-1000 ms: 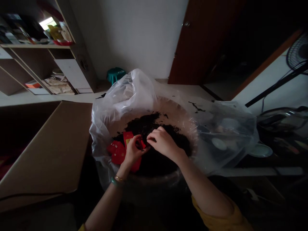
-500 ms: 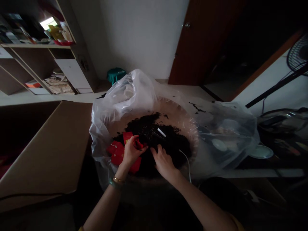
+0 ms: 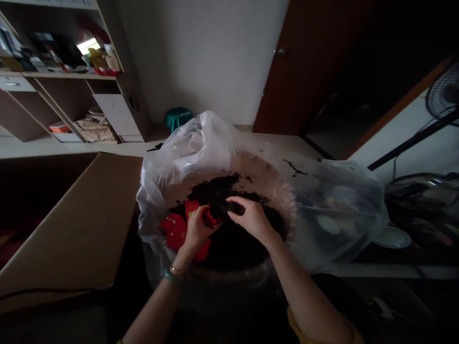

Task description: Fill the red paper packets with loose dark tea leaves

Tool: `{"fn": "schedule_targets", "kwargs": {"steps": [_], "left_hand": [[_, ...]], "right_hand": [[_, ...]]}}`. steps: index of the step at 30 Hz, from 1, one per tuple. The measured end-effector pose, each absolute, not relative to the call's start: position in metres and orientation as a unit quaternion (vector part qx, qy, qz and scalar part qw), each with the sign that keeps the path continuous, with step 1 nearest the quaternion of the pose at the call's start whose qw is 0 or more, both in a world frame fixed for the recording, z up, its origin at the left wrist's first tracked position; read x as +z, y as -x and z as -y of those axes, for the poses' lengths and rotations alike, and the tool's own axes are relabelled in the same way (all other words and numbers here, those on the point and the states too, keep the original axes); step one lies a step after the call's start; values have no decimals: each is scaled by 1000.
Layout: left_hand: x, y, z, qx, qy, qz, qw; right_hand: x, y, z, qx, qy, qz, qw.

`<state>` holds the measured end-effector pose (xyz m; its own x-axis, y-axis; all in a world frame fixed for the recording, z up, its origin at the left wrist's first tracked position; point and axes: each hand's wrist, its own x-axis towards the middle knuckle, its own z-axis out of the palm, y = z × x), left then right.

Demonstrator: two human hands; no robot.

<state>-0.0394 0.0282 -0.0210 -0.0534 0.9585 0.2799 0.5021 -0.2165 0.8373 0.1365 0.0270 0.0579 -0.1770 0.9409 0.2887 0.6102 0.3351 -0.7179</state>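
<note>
Left hand: the left hand [image 3: 198, 230] sits at the 9 o'clock side of the heap, its fingers pinching a crumpled red paper scrap [image 3: 209, 219].

Right hand: the right hand [image 3: 253, 220] is at the heap's 12 o'clock side, its fingertips [image 3: 233, 204] pressed on a dark clump [image 3: 234, 207]. I cannot tell whether it has a firm hold.

Hands: apart, but just beside each other, with a narrow gap and no contact.

Just changed: the right hand has risen from the heap's near side to this spot, closing in on the left hand.

Main material: a heap of dark crumbly soil [image 3: 229, 251] lies in a round, pale tub [image 3: 258, 174] lined with a clear plastic bag [image 3: 186, 155].

Red items: red paper packets [image 3: 174, 231] lie at 9 o'clock on the tub's inner edge, touching the soil.

Wrist: a gold bracelet [image 3: 175, 271] and a green bangle [image 3: 170, 276] ring the left wrist.

Surroundings: a cardboard box flap [image 3: 71, 224] at 9 o'clock, a wooden shelf [image 3: 60, 75] at 10, a teal stool [image 3: 178, 118] at 12, a brown door [image 3: 308, 71] at 1, and an electric fan [image 3: 444, 91] at 2.
</note>
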Motion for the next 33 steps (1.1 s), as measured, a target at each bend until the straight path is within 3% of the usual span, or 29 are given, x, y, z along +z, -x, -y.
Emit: {"fn": "schedule_targets", "kwargs": {"steps": [3, 9, 14, 18, 28, 33], "left_hand": [[-22, 37, -28, 449, -641, -571, 249], [-26, 40, -30, 452, -643, -573, 232], [-35, 42, -30, 466, -652, -560, 212], [-39, 42, -29, 467, -660, -549, 211], [-31, 44, -28, 455, -655, -567, 203], [-36, 42, -28, 460, -664, -560, 183]], "right_hand": [[70, -123, -32, 237, 505, 733, 390], [69, -113, -29, 240, 518, 744, 348], [63, -108, -17, 115, 480, 845, 206], [58, -97, -17, 92, 486, 860, 129], [57, -121, -31, 157, 508, 775, 341], [47, -110, -22, 130, 480, 803, 328]]}}
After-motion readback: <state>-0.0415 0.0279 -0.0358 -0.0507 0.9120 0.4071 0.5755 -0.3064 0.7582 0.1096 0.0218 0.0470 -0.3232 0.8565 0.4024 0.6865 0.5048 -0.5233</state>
